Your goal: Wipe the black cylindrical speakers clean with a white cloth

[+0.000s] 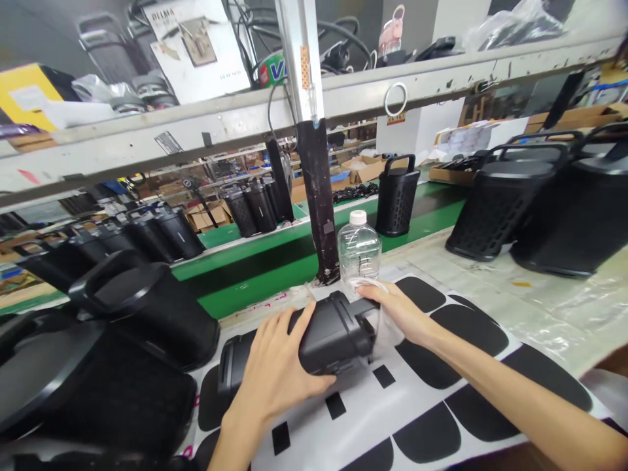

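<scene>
A black speaker-like device [328, 337] lies on its side on a white sheet [360, 399] bearing black rounded pads and small black squares. My left hand [279, 366] rests over its body, thumb and fingers spread around it. At its right end my right hand [392, 311] is closed on a white cloth [387, 330], pressed to the end with the handle. Just behind stands a clear bottle [360, 248] with a white cap.
Black devices with handles stand at the left [147, 307] and right [500, 196]. A dark post [318, 196] rises behind the bottle, holding a cluttered shelf [363, 95]. Beyond runs a green conveyor [245, 261] with more devices and boxes.
</scene>
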A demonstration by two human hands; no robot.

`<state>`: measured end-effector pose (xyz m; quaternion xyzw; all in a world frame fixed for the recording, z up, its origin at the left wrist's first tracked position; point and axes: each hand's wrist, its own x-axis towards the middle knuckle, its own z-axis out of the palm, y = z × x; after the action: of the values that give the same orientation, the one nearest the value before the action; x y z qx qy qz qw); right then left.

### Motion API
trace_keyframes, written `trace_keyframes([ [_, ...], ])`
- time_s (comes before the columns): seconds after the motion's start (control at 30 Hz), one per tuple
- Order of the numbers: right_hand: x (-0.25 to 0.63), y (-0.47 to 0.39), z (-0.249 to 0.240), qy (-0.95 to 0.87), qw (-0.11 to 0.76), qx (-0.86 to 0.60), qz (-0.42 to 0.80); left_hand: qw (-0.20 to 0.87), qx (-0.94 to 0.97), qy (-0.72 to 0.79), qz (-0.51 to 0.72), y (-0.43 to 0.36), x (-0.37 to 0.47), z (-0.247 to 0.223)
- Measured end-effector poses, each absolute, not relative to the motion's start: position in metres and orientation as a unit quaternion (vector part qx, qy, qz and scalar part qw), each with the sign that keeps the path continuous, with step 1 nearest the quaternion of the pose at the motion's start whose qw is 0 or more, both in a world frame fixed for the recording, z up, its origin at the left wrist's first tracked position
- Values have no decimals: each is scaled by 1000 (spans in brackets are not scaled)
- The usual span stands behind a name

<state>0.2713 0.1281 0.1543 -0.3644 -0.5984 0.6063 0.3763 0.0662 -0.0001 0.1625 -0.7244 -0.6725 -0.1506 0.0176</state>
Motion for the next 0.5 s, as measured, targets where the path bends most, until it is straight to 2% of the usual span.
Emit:
trace_keyframes([
  [0.13,291,119,184,-636,435,-354,530,53,-693,-648,-313,-19,66,166],
  [0.23,296,122,190,-644,467,-379,473,-47,-562,-672,-480,-31,73,172],
  [0.3,293,123,185,-657,445,-404,456,-143,-489,-650,-564,-34,78,178],
  [0.4,287,120,175,-676,407,-426,442,-226,-450,-592,-629,-36,82,183],
  [0.5,284,112,169,-659,412,-428,462,-237,-441,-572,-650,-38,82,185],
])
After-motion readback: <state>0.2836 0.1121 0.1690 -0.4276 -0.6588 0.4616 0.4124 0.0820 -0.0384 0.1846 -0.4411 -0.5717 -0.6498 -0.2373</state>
